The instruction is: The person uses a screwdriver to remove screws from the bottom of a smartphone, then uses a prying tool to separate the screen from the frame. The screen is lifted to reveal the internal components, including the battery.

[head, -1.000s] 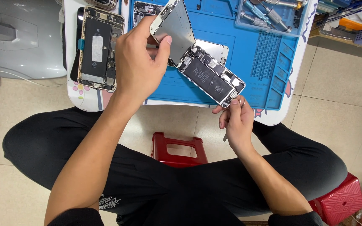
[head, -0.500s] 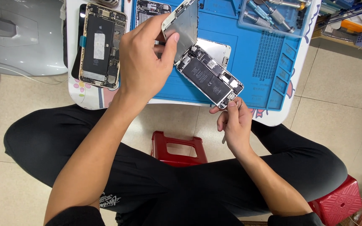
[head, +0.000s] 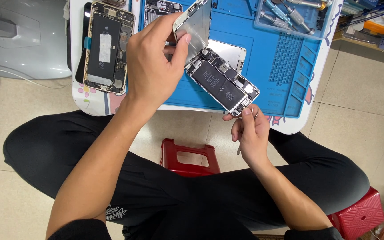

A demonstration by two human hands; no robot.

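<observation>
Head view, looking down over a small white table (head: 92, 100) with a blue work mat (head: 272, 58) covering most of its top. Left hand (head: 152, 66) is raised over the mat near its left edge, thumb and fingers closed on the lifted screen panel (head: 196, 26), which stands tilted up with its metal backing toward the camera. The panel meets the top end of the opened phone body (head: 222, 86); whether the two are joined there cannot be told. The phone body lies diagonally near the front edge of the table, black battery and boards exposed, its lower end overhanging that edge. Right hand (head: 250, 131) is just below the front edge, fingertips pinched on the lower corner of the phone body. The hands are apart, one at each end of the phone. A second opened phone (head: 107, 46), gold-rimmed with a black battery, lies flat on the left part of the table, off the mat. A clear tray of screwdrivers (head: 290, 18) sits at the far right corner of the mat. A red stool (head: 190, 158) shows between the person's knees.
</observation>
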